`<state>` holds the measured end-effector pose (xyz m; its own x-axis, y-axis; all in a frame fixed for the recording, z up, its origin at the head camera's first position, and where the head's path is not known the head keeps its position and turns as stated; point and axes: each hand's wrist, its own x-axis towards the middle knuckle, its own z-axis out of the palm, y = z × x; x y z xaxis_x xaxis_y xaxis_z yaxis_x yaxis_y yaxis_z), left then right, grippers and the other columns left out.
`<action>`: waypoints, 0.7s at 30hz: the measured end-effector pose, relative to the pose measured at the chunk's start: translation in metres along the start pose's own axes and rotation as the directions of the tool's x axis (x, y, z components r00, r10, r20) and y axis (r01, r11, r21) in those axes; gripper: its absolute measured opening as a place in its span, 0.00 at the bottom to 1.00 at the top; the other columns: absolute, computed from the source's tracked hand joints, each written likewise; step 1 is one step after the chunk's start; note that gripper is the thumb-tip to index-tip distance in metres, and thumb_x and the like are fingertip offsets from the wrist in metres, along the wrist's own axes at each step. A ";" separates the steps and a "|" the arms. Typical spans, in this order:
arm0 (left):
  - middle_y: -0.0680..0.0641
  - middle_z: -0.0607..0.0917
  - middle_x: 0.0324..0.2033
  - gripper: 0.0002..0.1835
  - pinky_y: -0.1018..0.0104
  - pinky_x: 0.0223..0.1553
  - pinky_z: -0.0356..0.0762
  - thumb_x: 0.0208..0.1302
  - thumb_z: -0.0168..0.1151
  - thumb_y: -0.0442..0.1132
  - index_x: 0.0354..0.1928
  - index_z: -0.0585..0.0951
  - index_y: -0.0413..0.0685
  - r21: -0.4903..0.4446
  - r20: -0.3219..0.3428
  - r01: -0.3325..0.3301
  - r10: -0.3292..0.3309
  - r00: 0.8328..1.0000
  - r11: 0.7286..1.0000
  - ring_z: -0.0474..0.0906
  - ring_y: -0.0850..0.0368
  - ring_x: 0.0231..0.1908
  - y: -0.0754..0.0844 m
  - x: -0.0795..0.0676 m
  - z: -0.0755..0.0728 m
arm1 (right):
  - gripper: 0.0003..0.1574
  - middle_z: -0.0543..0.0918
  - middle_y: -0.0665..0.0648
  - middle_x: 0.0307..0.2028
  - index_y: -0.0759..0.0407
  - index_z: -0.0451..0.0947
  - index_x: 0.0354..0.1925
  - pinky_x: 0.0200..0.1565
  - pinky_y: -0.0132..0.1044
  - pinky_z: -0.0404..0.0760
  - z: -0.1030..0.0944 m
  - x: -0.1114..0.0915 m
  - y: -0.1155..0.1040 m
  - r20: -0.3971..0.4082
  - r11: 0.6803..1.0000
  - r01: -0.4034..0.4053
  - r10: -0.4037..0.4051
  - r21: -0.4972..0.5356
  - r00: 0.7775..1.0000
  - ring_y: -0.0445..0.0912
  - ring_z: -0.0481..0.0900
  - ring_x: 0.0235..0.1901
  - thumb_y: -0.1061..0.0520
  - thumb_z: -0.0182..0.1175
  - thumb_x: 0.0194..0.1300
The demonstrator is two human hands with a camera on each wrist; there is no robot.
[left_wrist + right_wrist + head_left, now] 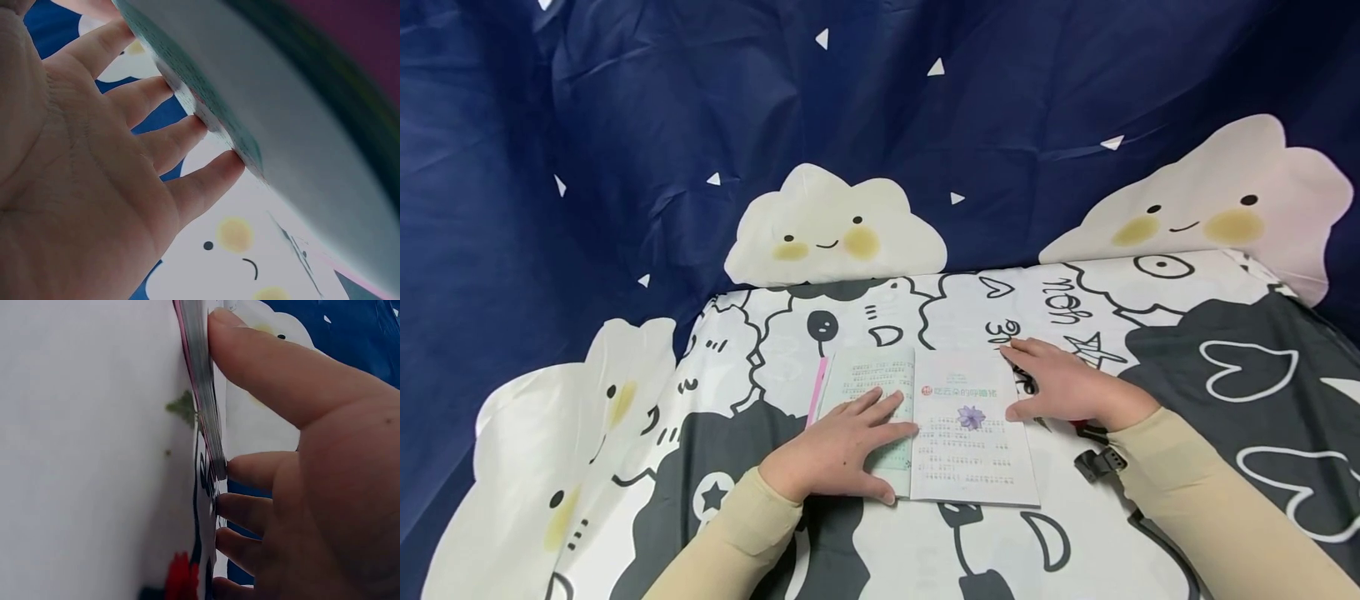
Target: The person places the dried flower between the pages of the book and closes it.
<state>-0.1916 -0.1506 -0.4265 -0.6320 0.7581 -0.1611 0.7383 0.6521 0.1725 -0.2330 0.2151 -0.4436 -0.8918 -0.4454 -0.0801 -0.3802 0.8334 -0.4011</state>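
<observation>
An open book (973, 458) lies on the patterned cloth, with a greenish left page and a white right page bearing a purple flower (972, 418). My left hand (842, 446) rests with spread fingers on the left page, its fingertips touching the paper in the left wrist view. At the book's right edge is my right hand (1067, 387). Its thumb touches the edge of the page, and its fingers reach out straight near the far corner. The right wrist view shows the thick stack of pages (203, 375) side-on, next to that thumb.
A black-and-white printed cloth (895, 550) spreads under the book. White cloud-shaped cushions with printed faces stand at the back left (835, 233), back right (1210, 208) and left side (550, 467). Behind them hangs a navy curtain (647, 108). A small black device (1099, 463) sits by the right wrist.
</observation>
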 end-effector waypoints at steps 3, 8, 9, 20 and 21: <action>0.51 0.51 0.79 0.50 0.43 0.71 0.55 0.51 0.71 0.71 0.76 0.65 0.71 -0.002 0.000 0.003 -0.003 1.000 1.000 0.44 0.43 0.78 0.000 0.000 0.000 | 0.65 0.56 0.71 0.75 0.64 0.58 0.77 0.66 0.70 0.56 0.000 0.000 0.000 0.005 1.000 0.001 -0.001 -0.017 1.000 0.70 0.51 0.73 0.30 0.70 0.56; 0.51 0.51 0.80 0.50 0.43 0.72 0.54 0.51 0.71 0.71 0.76 0.65 0.72 -0.002 -0.003 0.001 -0.001 1.000 1.000 0.44 0.43 0.78 0.000 -0.001 0.001 | 0.63 0.55 0.71 0.75 0.62 0.60 0.77 0.65 0.71 0.55 -0.001 -0.001 0.002 0.005 1.000 0.019 -0.019 -0.003 1.000 0.71 0.50 0.73 0.30 0.69 0.57; 0.51 0.51 0.80 0.50 0.43 0.72 0.54 0.51 0.71 0.71 0.76 0.65 0.72 -0.003 -0.003 0.001 -0.001 1.000 1.000 0.43 0.43 0.78 0.000 -0.001 0.001 | 0.62 0.55 0.71 0.75 0.61 0.61 0.76 0.65 0.71 0.55 -0.001 -0.001 0.002 0.005 1.000 0.022 -0.022 0.004 1.000 0.71 0.50 0.73 0.30 0.69 0.57; 0.51 0.52 0.79 0.50 0.43 0.71 0.55 0.52 0.70 0.71 0.76 0.64 0.71 -0.004 -0.004 -0.006 0.006 1.000 1.000 0.44 0.43 0.78 -0.001 -0.002 0.002 | 0.14 0.72 0.69 0.65 0.50 0.77 0.26 0.59 0.61 0.68 0.003 0.006 0.001 -0.161 0.987 0.118 -0.100 0.112 0.982 0.67 0.65 0.66 0.50 0.71 0.63; 0.51 0.52 0.79 0.49 0.43 0.71 0.55 0.52 0.69 0.72 0.76 0.64 0.72 -0.004 -0.005 -0.008 0.008 1.000 1.000 0.44 0.43 0.78 -0.002 -0.002 0.002 | 0.17 0.73 0.68 0.63 0.48 0.73 0.23 0.58 0.60 0.68 0.002 0.006 0.001 -0.172 0.986 0.120 -0.098 0.117 0.980 0.66 0.66 0.65 0.51 0.70 0.64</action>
<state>-0.1912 -0.1530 -0.4283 -0.6270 0.7635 -0.1545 0.7426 0.6457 0.1779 -0.2385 0.2121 -0.4461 -0.8789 -0.4622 0.1182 -0.4527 0.7300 -0.5119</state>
